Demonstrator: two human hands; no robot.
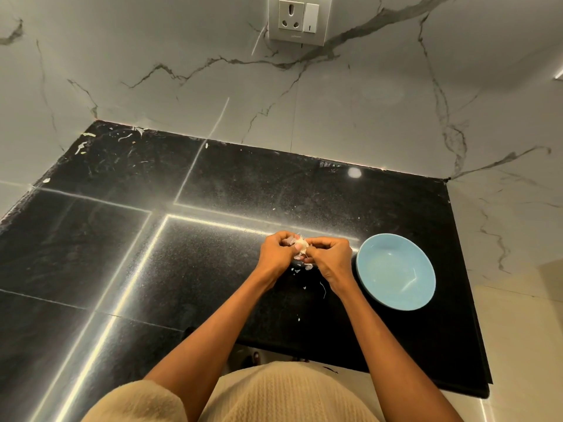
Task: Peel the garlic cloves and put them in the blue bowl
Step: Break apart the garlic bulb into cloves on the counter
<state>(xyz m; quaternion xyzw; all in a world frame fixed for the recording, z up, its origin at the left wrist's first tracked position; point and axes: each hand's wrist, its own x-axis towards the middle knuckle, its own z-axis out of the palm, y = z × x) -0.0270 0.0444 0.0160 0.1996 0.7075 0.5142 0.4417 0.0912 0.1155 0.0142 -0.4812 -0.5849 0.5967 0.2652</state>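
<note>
Both hands' fingers (297,247) around half-hidden garlic (302,245).

Glossy speckled black stone counter (213,269), veined polished marble wall (335,117), smooth glazed blue bowl (377,296), papery garlic skin (300,252).

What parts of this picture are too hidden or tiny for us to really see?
- Garlic, head view: mostly covered by the left hand and right hand, so how much is peeled and how many cloves there are cannot be told.
- White flecks on the black counter: too small to name for sure; probably skin.
- Blue bowl: looks empty, but glare streaks blur its floor.
- Switch by the wall socket: too small to tell on or off.
</note>
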